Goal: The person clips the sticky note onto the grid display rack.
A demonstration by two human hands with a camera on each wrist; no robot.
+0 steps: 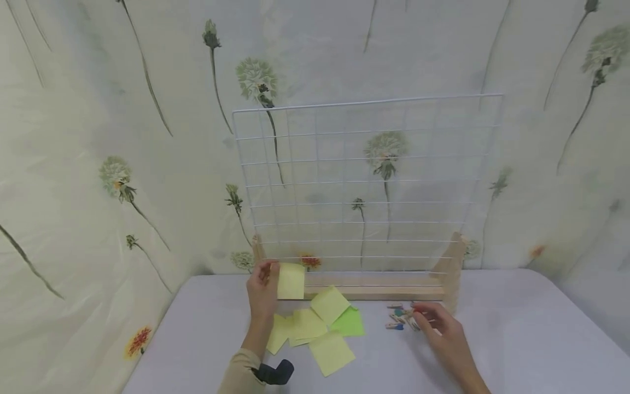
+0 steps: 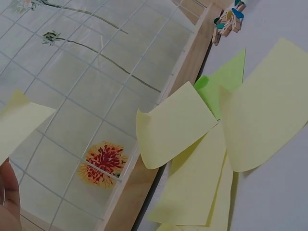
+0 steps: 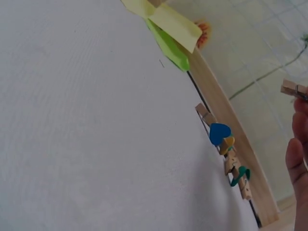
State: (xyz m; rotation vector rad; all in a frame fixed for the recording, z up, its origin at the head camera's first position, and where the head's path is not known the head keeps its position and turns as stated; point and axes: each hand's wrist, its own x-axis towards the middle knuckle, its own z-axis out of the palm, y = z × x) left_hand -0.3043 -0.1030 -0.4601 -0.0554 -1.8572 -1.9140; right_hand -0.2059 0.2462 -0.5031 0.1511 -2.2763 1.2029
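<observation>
My left hand [image 1: 262, 293] pinches a pale yellow sticky note [image 1: 291, 282] by its edge, upright before the lower left of a white wire grid [image 1: 317, 206]. In the left wrist view that yellow note [image 2: 21, 120] rises above the fingertips. Between thumb and fingers, my right hand [image 1: 445, 334] grips a small wooden clothespin [image 3: 290, 88]. It is beside a small heap of clothespins [image 3: 220, 134] with blue, yellow and green heart-shaped decorations. Several loose yellow notes [image 1: 332, 353] overlap on the table between the hands, with a bright green note [image 1: 351, 323] among them.
A wooden base [image 1: 374, 293] with a side support [image 1: 450, 268] at each end holds the grid upright. The white-covered table [image 1: 512, 334] extends to both sides. Behind everything hangs a flower-printed curtain [image 1: 162, 180].
</observation>
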